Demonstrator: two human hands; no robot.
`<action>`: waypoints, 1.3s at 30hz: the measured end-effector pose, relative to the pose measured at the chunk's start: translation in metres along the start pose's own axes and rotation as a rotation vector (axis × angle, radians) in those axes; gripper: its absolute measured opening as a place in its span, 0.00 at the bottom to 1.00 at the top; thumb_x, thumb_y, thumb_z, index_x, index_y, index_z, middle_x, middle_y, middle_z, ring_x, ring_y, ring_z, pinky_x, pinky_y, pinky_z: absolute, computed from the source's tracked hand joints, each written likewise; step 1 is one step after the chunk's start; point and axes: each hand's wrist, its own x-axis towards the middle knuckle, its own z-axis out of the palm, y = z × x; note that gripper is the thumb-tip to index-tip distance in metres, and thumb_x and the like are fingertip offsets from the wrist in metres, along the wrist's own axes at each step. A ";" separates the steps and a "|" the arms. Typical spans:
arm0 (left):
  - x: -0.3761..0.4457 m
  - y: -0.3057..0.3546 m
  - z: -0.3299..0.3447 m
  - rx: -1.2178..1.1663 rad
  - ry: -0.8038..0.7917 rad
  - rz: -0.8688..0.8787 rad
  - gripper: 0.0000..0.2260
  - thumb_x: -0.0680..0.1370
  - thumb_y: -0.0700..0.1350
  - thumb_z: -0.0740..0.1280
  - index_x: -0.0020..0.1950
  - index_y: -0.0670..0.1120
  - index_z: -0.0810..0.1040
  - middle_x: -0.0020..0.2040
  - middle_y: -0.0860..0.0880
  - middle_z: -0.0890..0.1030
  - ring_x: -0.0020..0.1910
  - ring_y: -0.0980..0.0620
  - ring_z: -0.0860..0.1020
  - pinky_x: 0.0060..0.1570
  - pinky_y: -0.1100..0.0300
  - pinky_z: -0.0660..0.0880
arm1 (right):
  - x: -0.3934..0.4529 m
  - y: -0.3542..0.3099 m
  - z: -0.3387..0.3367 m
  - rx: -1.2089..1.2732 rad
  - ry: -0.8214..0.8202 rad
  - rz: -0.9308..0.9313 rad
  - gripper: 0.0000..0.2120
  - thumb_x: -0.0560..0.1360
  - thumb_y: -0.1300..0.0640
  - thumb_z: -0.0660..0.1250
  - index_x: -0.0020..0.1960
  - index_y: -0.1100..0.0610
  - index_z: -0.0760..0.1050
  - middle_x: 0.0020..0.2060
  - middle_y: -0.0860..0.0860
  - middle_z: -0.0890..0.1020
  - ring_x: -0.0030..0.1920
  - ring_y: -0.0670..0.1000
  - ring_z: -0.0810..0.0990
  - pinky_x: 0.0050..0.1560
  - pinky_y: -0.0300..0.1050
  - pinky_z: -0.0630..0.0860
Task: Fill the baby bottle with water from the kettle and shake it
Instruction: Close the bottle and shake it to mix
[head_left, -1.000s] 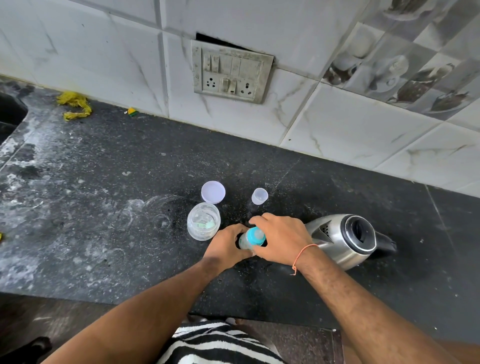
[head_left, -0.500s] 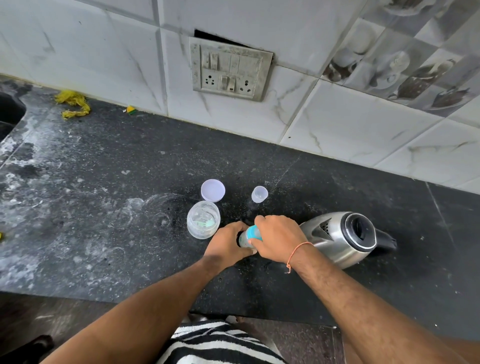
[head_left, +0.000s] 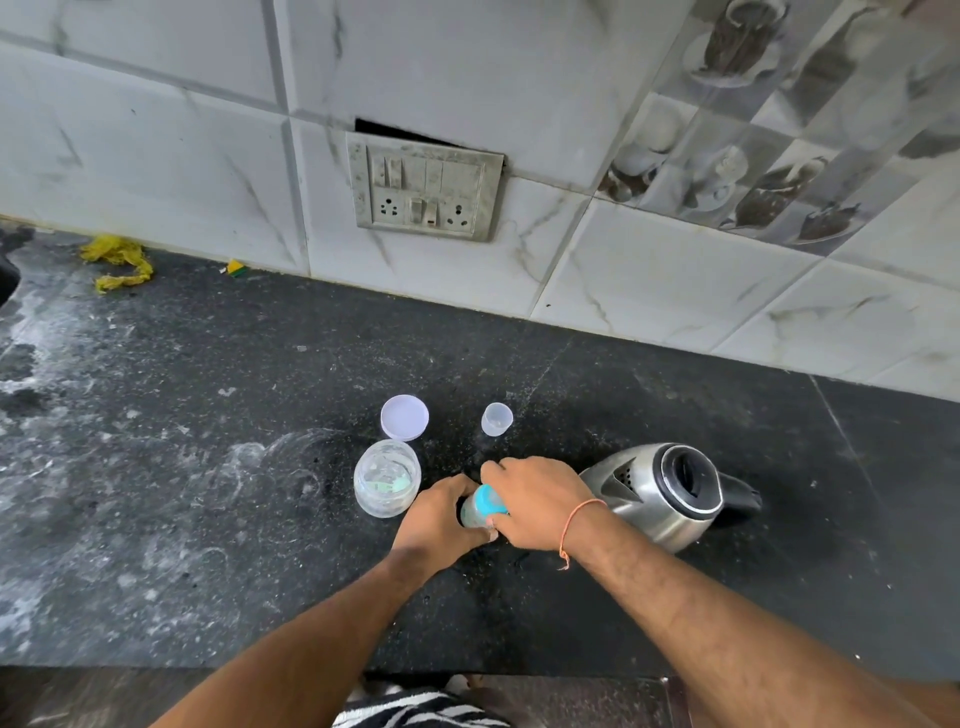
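Observation:
A clear baby bottle (head_left: 480, 510) with a blue screw ring stands on the black counter (head_left: 208, 519). My left hand (head_left: 441, 519) wraps its body from the left. My right hand (head_left: 535, 501) grips the blue ring at its top from the right. The steel kettle (head_left: 660, 493) with a black open-topped lid stands just right of my right hand, spout toward the bottle. The bottle's lower part is hidden by my fingers.
A clear round jar (head_left: 387, 483) stands left of the bottle, its white lid (head_left: 404, 417) lying behind it. A small clear cap (head_left: 496, 419) sits further back. A switch and socket plate (head_left: 423, 189) is on the tiled wall. Yellow scraps (head_left: 117, 262) lie far left.
Both hands stay on the bottle; my right hand has shifted slightly around the blue ring. The camera has tilted up a little, showing more wall.

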 end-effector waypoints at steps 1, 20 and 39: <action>0.000 0.000 0.000 0.001 0.000 0.002 0.25 0.68 0.57 0.85 0.61 0.59 0.78 0.54 0.63 0.81 0.54 0.57 0.81 0.58 0.59 0.80 | 0.000 -0.001 -0.001 0.000 -0.003 -0.005 0.19 0.81 0.45 0.69 0.64 0.55 0.71 0.57 0.55 0.82 0.54 0.61 0.84 0.44 0.53 0.73; 0.001 -0.003 0.003 -0.015 0.017 0.041 0.21 0.65 0.58 0.83 0.47 0.63 0.73 0.48 0.61 0.81 0.48 0.58 0.81 0.49 0.56 0.82 | 0.006 -0.001 -0.001 0.027 0.011 0.026 0.23 0.80 0.43 0.70 0.66 0.58 0.71 0.55 0.59 0.85 0.54 0.64 0.85 0.44 0.53 0.71; -0.004 0.007 -0.002 -0.013 0.005 0.004 0.21 0.67 0.54 0.85 0.49 0.62 0.75 0.48 0.59 0.82 0.48 0.62 0.80 0.45 0.65 0.73 | 0.019 0.000 -0.013 0.166 -0.208 0.189 0.29 0.77 0.29 0.64 0.59 0.56 0.74 0.50 0.54 0.85 0.52 0.59 0.84 0.45 0.51 0.72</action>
